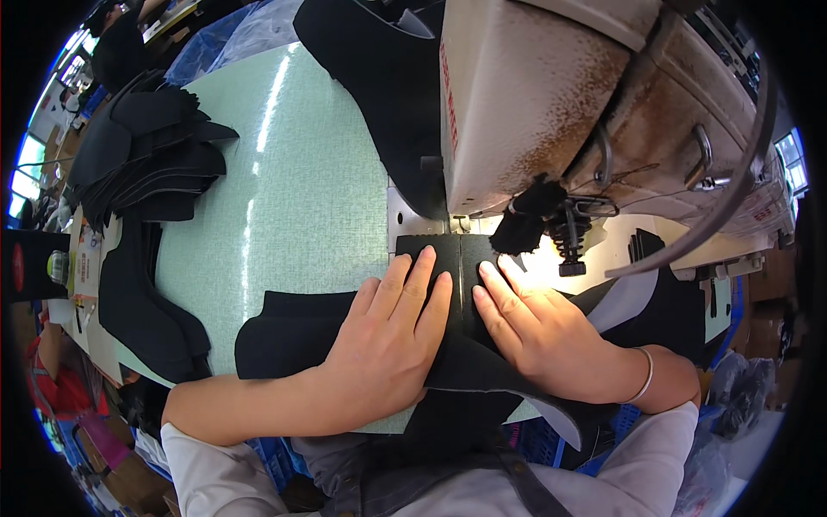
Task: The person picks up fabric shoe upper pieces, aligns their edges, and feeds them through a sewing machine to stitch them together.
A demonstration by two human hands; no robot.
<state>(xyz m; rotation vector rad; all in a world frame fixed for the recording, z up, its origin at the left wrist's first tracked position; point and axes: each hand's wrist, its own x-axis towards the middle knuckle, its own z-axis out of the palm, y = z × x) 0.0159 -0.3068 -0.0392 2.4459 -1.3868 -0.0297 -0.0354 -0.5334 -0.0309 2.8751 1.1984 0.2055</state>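
Observation:
Black fabric pieces (435, 366) lie under both my hands in front of a sewing machine (534, 95), with a seam line running between the hands toward the needle area. My left hand (388, 332) rests flat on the fabric left of that line, fingers stretched forward. To the right of it, my right hand (538, 327) presses down with its fingers extended; a bangle (644, 376) circles that wrist. Neither hand grips anything. Bright lamp light falls beside the right fingers. More black fabric (388, 86) extends behind the needle area, left of the machine head.
A stack of cut black pieces (146, 155) sits at the far left of the pale green table (319, 198), with longer black pieces (146, 302) nearer me. Black and grey material (642, 306) lies at the right. Blue crates (538, 444) show below the table edge.

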